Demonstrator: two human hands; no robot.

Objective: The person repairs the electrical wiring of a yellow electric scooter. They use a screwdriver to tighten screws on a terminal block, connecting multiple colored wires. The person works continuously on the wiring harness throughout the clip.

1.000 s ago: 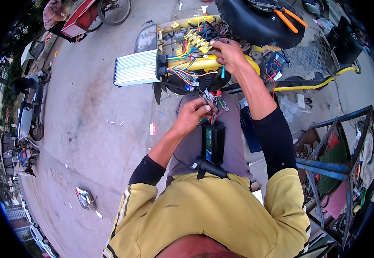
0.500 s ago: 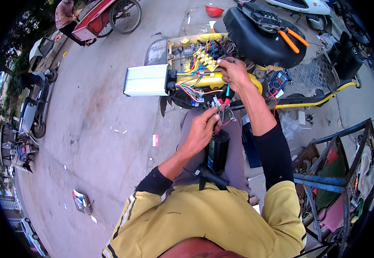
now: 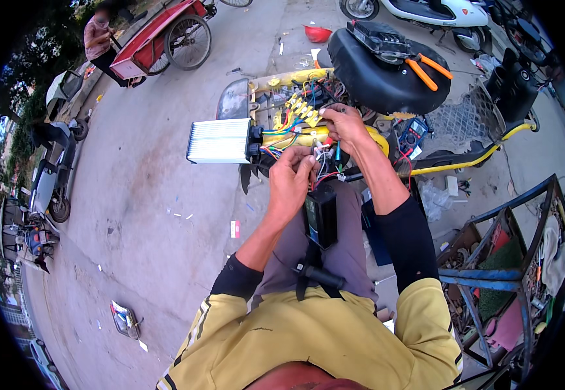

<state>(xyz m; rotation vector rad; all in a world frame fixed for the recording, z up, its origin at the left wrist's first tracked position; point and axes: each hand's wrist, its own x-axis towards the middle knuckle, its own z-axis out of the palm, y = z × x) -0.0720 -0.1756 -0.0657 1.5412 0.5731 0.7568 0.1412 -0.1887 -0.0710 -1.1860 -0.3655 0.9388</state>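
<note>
My left hand [image 3: 291,179] is closed, thumb and fingers pinching thin wires with pale connectors [image 3: 319,155]. These wires run toward a black box [image 3: 321,216] resting between my thighs. My right hand [image 3: 347,132] is bent over the open yellow scooter frame [image 3: 295,138], fingertips drawn together at the end of a row of yellow terminal lugs [image 3: 304,112]; what they pinch is hidden. A teal-and-black clip or probe [image 3: 338,155] hangs under that hand. Coloured wires join a silver finned controller [image 3: 219,141] to the frame.
A black seat [image 3: 386,81] carries orange-handled pliers [image 3: 431,70]. A multimeter [image 3: 414,133] with a red lead lies right of my right hand. A blue metal rack [image 3: 490,279] of tools stands at the right. A person [image 3: 98,40] is beside a red cart [image 3: 159,39] at far left.
My left hand has moved up toward the frame with the wires. My right hand has shifted slightly left and down, still by the yellow lugs. The view has shifted a little.
</note>
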